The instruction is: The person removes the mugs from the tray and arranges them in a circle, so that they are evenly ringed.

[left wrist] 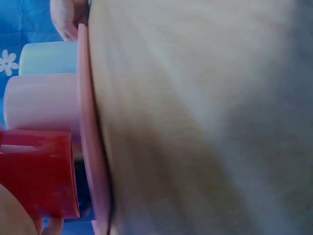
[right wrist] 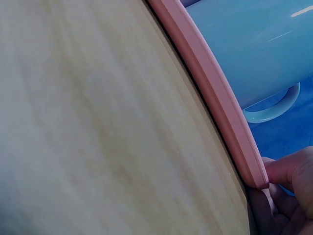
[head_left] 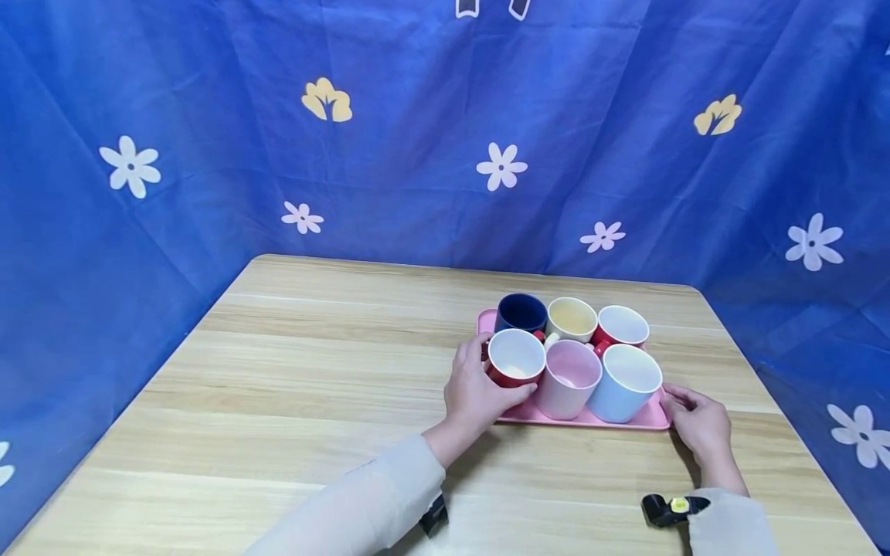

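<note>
My left hand grips a red mug with a white inside, fingers and thumb round its sides. In the left wrist view a narrow gap shows between its base and the pink tray, at the tray's front left. Next to it stand a pink mug and a light blue mug in the front row. Behind are a dark blue mug, a cream mug and another red mug. My right hand pinches the tray's front right corner, thumb at the rim.
The tray rests on a wood-grain table, right of its middle. A blue curtain with flower prints hangs behind and at both sides. A black wrist mount sits by the right sleeve.
</note>
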`<action>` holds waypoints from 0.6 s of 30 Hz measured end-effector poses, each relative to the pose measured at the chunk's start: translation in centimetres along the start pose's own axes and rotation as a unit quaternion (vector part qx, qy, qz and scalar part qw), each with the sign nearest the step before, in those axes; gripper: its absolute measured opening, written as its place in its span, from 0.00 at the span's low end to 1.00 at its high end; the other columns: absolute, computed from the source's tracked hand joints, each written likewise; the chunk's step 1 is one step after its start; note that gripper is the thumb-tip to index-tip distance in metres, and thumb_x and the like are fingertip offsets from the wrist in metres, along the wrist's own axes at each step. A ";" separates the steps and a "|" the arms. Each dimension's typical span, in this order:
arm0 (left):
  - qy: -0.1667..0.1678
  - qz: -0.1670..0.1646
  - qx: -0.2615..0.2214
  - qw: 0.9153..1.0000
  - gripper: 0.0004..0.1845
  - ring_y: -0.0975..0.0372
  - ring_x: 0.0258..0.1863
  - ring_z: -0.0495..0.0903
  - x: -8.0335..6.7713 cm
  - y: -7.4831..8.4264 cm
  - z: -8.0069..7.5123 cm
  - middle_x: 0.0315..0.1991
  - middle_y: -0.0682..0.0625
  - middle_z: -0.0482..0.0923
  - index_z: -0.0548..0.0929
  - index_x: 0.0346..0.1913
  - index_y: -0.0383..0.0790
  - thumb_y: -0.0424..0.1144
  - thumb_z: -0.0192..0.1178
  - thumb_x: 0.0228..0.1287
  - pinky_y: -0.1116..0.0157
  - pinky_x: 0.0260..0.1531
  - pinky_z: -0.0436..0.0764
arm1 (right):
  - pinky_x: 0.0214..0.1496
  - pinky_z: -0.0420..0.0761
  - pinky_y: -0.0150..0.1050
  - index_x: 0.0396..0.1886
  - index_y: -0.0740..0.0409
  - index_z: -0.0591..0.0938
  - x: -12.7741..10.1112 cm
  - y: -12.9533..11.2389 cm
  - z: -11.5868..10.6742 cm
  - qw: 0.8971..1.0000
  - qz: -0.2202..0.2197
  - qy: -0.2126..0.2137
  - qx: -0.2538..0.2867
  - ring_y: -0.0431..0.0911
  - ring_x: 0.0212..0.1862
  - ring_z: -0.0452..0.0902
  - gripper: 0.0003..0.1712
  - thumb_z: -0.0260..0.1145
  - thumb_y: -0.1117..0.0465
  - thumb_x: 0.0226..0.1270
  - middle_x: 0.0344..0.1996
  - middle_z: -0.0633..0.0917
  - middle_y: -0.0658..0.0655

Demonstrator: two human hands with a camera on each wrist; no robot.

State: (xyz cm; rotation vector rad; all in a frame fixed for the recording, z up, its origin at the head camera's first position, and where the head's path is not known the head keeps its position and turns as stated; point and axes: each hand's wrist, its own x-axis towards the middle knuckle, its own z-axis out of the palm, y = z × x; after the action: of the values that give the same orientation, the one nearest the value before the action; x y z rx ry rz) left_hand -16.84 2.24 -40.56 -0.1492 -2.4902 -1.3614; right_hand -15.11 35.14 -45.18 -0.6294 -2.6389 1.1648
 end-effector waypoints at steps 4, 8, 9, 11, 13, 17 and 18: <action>0.004 0.003 -0.015 1.000 0.47 0.58 0.49 0.74 0.4 0.9 -0.6 0.48 0.50 0.71 0.69 0.59 0.45 0.53 0.80 0.32 0.55 0.39 0.78 | 0.33 0.70 0.20 0.53 0.69 0.80 -0.1 -0.1 0.1 1.000 0.002 -0.001 0.006 0.25 0.32 0.69 0.20 0.62 0.59 0.67 0.44 0.84 0.66; 0.008 0.009 -0.052 0.999 0.48 0.59 0.49 0.75 1.1 1.9 -1.3 0.49 0.51 0.70 0.70 0.61 0.45 0.50 0.81 0.31 0.57 0.43 0.78 | 0.31 0.68 0.19 0.53 0.69 0.80 -0.2 -0.2 0.2 1.000 0.006 0.000 0.009 0.27 0.33 0.71 0.20 0.61 0.59 0.67 0.44 0.84 0.66; 0.009 0.011 -0.057 0.998 0.48 0.59 0.49 0.75 1.3 2.1 -1.5 0.50 0.51 0.70 0.70 0.61 0.46 0.50 0.81 0.30 0.58 0.43 0.78 | 0.31 0.68 0.19 0.53 0.69 0.80 -0.2 -0.2 0.2 1.000 0.004 0.001 0.011 0.28 0.33 0.72 0.20 0.62 0.59 0.67 0.44 0.84 0.66; 0.013 0.016 -0.059 0.998 0.48 0.60 0.49 0.75 1.7 2.6 -1.9 0.49 0.51 0.70 0.70 0.60 0.46 0.50 0.81 0.30 0.58 0.44 0.78 | 0.31 0.68 0.19 0.53 0.69 0.80 -0.1 -0.2 0.2 1.000 0.006 0.002 0.010 0.28 0.33 0.72 0.20 0.62 0.59 0.67 0.44 0.84 0.66; 0.021 0.023 -0.051 0.998 0.47 0.60 0.48 0.75 2.1 3.2 -2.4 0.48 0.51 0.71 0.71 0.59 0.45 0.51 0.81 0.29 0.56 0.44 0.77 | 0.31 0.69 0.20 0.53 0.69 0.80 -0.1 -0.2 0.1 1.000 0.005 0.003 0.011 0.26 0.33 0.71 0.20 0.62 0.59 0.67 0.44 0.84 0.66; 0.038 0.036 -0.061 0.997 0.45 0.60 0.48 0.74 3.0 4.1 -3.6 0.47 0.50 0.71 0.72 0.57 0.44 0.50 0.81 0.29 0.55 0.44 0.77 | 0.31 0.69 0.19 0.53 0.69 0.80 -0.1 -0.1 0.1 1.000 0.007 0.001 0.011 0.24 0.31 0.69 0.21 0.62 0.59 0.67 0.44 0.84 0.66; 0.041 0.039 -0.068 0.996 0.45 0.60 0.48 0.74 3.3 4.2 -3.9 0.47 0.50 0.71 0.72 0.57 0.44 0.49 0.81 0.29 0.56 0.45 0.76 | 0.31 0.69 0.19 0.53 0.70 0.80 -0.1 -0.1 0.1 1.000 0.008 0.002 0.012 0.23 0.31 0.69 0.21 0.62 0.59 0.67 0.43 0.84 0.66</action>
State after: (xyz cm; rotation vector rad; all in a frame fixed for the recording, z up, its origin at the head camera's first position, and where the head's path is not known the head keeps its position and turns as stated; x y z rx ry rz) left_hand -18.16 1.09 -34.15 -0.2134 -2.3005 -1.4744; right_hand -15.11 34.98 -45.13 -0.6475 -2.6180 1.1967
